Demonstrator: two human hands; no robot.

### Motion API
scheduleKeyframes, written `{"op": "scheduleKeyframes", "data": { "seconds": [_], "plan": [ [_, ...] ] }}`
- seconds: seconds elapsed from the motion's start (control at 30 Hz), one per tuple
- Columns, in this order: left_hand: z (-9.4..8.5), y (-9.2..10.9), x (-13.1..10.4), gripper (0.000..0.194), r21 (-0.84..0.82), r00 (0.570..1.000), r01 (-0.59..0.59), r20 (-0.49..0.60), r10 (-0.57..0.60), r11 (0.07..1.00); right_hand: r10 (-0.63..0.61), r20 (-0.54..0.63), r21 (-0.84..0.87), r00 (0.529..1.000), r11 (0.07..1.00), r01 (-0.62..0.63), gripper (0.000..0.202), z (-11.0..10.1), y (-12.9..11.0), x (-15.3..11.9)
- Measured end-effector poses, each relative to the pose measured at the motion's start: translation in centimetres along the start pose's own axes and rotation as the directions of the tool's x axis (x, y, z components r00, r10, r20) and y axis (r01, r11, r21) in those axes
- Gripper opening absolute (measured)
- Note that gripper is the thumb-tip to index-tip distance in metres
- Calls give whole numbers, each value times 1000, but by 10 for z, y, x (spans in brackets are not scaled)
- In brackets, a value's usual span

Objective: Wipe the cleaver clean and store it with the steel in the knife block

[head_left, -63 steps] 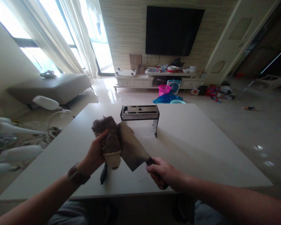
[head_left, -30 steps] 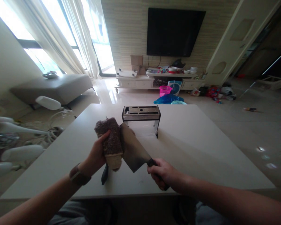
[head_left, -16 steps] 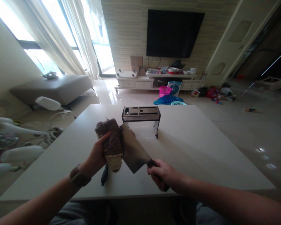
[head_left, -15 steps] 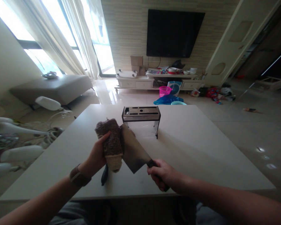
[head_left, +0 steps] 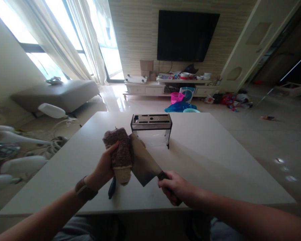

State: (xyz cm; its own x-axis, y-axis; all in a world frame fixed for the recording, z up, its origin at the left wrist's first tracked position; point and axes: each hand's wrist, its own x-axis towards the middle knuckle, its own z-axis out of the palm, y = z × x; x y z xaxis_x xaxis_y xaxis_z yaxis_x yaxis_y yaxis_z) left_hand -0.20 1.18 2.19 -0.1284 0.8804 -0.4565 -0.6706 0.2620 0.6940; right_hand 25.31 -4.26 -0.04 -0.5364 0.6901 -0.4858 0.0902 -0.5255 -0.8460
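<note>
Two bare hands work over a pale table (head_left: 210, 167), seen from a camera worn on the person's head, the only view.

Left hand (head_left: 103, 168): it is closed around a fuzzy brown cloth (head_left: 118, 152), thumb across the near face and the other fingers hidden behind it. The cloth stands roughly upright above the table, with a lighter tan band at its lower end. Its right edge lies against the flat of a cleaver blade (head_left: 141, 162). A brown band (head_left: 84, 190) circles the left wrist.

Right hand (head_left: 174, 187): it is curled into a fist around the dark cleaver handle (head_left: 177, 201), of which only a short stretch shows at either end of the fist. The broad, dull grey blade rises from the hand up and to the left, raised off the table and tilted, its far corner just in front of a knife block (head_left: 151, 129).

The knife block stands near the middle of the table, beyond both hands. It has a metal top with slots and clear sides. A dark handle (head_left: 112, 187) lies on the table under the cloth; what it belongs to cannot be told.

Beyond the table are a glossy floor, a black television (head_left: 188, 35) on the far wall, a low white cabinet (head_left: 145, 87) with clutter on top, a pink basket (head_left: 176, 97), and curtained windows (head_left: 72, 36) at left. White fan blades (head_left: 22, 164) sit at the left edge.
</note>
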Motion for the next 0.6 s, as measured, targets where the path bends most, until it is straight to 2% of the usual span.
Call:
{"op": "scheduleKeyframes", "data": {
  "seconds": [0.23,0.37,0.6],
  "plan": [
    [1,-14,-4,19,77,996,65,64,-70,995,59,-16,64,998,996,-58,25,5,-4,1],
    [5,-23,-5,22,117,994,86,63,-94,989,89,-10,95,996,992,-87,28,6,-6,0],
    [7,-11,2,20,109,996,26,80,-35,994,40,21,101,999,994,-42,26,4,-6,2]
  ]
}}
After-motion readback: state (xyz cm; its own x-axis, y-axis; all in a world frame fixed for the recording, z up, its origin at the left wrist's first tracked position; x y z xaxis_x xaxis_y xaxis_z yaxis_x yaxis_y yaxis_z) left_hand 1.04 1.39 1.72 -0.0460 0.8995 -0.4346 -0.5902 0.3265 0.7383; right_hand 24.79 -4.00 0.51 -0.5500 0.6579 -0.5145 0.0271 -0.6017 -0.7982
